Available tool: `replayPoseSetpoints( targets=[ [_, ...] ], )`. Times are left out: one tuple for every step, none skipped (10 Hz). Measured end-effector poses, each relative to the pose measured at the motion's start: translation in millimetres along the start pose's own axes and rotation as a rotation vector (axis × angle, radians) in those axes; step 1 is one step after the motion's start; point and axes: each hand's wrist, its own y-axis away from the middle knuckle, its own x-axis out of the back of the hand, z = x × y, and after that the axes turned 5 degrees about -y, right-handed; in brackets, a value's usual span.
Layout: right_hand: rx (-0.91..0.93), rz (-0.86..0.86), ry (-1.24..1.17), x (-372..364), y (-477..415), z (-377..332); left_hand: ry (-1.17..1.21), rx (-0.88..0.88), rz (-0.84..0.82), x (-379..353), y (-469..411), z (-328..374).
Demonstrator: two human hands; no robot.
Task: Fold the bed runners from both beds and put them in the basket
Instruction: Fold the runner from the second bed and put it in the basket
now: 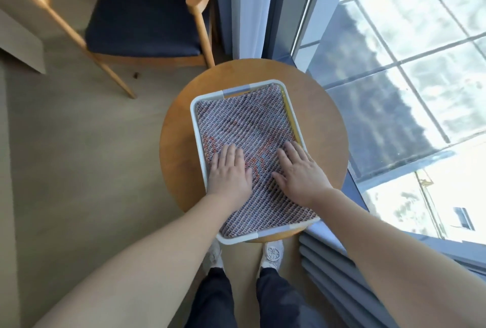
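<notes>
A folded woven bed runner (244, 122), grey and purple with orange patches, fills the white rectangular basket (196, 120). The basket stands on a small round wooden table (173, 143). My left hand (229, 170) lies flat on the runner near the basket's left side, fingers extended and close together. My right hand (299, 170) lies flat on the runner's right half, fingers slightly spread. Both palms press down on the fabric and neither grips it. The runner's near edge rises a little above the basket's front rim.
A wooden chair with a dark blue seat (142, 14) stands at the back left. A large window (410, 64) and blue curtain (247, 6) lie to the right. Blue folded curtain fabric (336, 270) sits by my feet. Beige floor (79, 156) spreads to the left.
</notes>
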Motion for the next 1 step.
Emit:
replayPoseSetpoints(
  targets=[
    [0.008,0.057,-0.003,48.4,4.3,-3.0,0.041,-0.029,0.061,44.4,0.5,-6.5]
  ],
)
